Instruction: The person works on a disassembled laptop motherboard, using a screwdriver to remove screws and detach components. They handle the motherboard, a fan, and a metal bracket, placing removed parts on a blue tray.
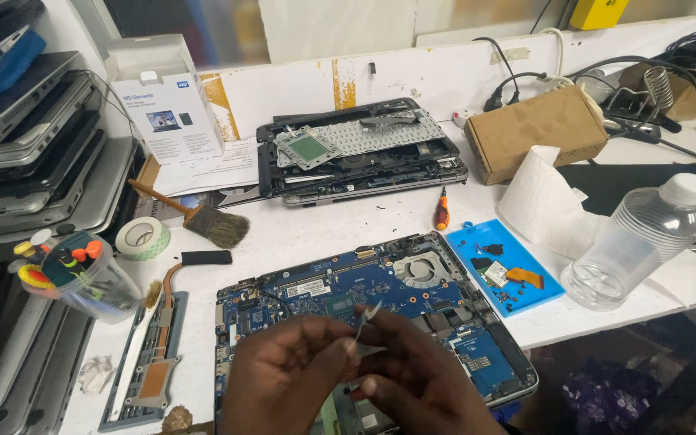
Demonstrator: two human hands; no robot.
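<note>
Hands (348,370) pinching strip (366,316) over laptop (412,298)

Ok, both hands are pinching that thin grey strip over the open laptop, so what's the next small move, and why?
Probably lower the thin grey strip toward the blue motherboard directly below. The left hand and right hand pinch it together just above the board, its tip pointing up, so it is already held over the open laptop. I cannot tell exactly what kind of part the strip is.

Glossy blue circuit board (348,294), clear ribbed plastic bottle (638,242), matt brown cardboard box (535,133).
</note>
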